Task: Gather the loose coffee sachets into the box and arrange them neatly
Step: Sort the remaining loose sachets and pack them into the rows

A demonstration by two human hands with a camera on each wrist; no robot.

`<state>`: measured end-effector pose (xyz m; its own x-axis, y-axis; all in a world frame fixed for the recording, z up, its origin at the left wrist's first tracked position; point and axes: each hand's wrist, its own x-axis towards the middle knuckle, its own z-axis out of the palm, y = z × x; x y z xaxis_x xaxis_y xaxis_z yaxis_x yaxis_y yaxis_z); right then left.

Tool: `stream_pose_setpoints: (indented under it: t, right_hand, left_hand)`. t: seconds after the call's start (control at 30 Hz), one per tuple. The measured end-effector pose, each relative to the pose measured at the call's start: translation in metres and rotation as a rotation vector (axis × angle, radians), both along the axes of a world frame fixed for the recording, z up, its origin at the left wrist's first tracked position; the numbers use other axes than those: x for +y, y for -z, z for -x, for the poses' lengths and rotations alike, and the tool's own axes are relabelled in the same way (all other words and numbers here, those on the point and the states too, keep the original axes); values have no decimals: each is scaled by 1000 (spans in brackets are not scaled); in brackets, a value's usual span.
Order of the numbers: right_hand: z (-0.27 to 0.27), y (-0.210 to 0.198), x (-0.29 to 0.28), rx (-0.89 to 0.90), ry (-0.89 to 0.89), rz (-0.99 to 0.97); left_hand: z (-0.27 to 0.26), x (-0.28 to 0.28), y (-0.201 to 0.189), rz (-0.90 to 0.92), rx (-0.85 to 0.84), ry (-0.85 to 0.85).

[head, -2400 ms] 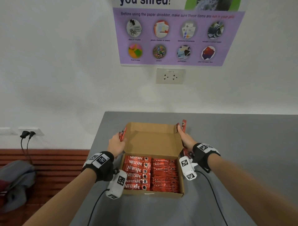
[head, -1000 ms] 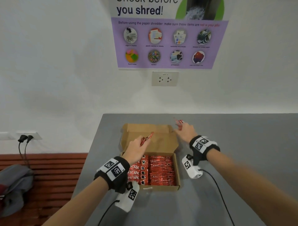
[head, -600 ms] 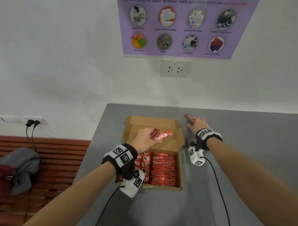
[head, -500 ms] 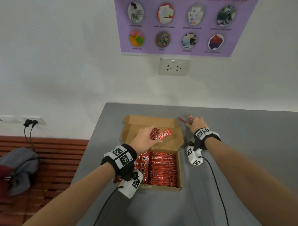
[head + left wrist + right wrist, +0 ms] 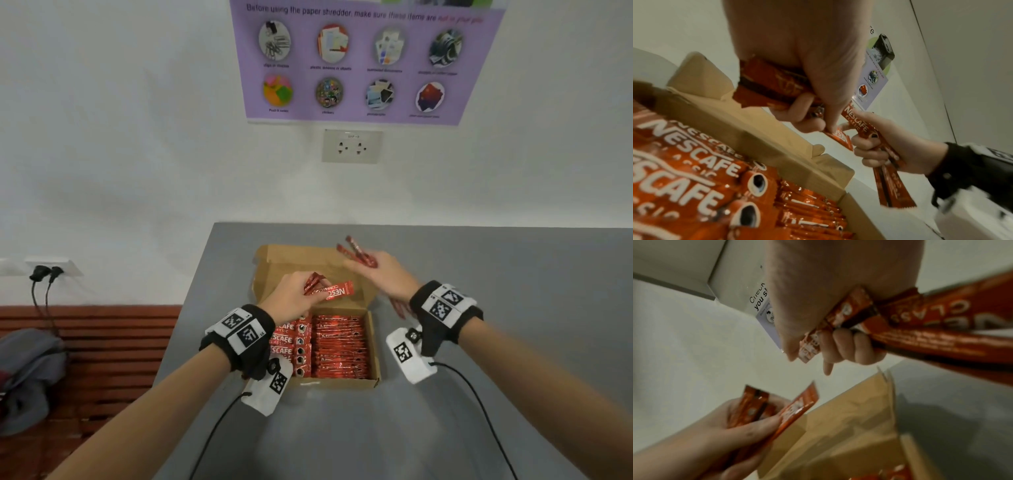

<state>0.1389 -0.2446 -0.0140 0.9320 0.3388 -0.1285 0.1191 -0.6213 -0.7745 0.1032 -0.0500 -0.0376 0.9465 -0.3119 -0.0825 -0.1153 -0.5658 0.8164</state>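
An open cardboard box (image 5: 375,346) sits on the grey table (image 5: 513,274), its lid (image 5: 308,260) folded back. Two rows of red Nescafe sachets (image 5: 339,346) fill it. My left hand (image 5: 294,298) hovers over the lid and grips a few red sachets (image 5: 334,291), also seen as sachets (image 5: 774,84) under the curled fingers (image 5: 803,112). My right hand (image 5: 383,274) is raised beside the box's far right corner and holds a bunch of sachets (image 5: 358,253), shown as sachets (image 5: 931,331) in the right wrist view. The two hands are close together.
A wall with a purple poster (image 5: 363,61) and a socket (image 5: 351,145) stands behind the table. The table's left edge (image 5: 185,325) drops to a wooden bench with a grey bag (image 5: 27,373). Cables trail from both wrists across the near table.
My left hand has come from the box's left side over the lid with its sachets. My right hand picked up sachets from the table and lifted them toward the left hand.
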Motion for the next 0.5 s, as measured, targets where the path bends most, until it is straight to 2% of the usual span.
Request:
stream_pose_setpoints:
  t: [0.07, 0.17, 0.27, 0.33, 0.4, 0.5]
  right_hand:
    - [8, 6, 7, 19, -53, -7]
    - [12, 15, 9, 16, -21, -72]
    - [20, 15, 16, -30, -7, -83]
    - [24, 14, 24, -61, -25, -93]
    - [26, 15, 30, -91, 1, -166]
    - [26, 19, 29, -148, 64, -175]
  left_hand:
    - [4, 0, -3, 73, -19, -45]
    - [12, 3, -7, 147, 25, -92]
    - [18, 6, -6, 1, 50, 21]
    - [20, 5, -5, -46, 43, 35]
    - [21, 2, -5, 3, -17, -37]
    - [20, -3, -4, 175, -75, -289]
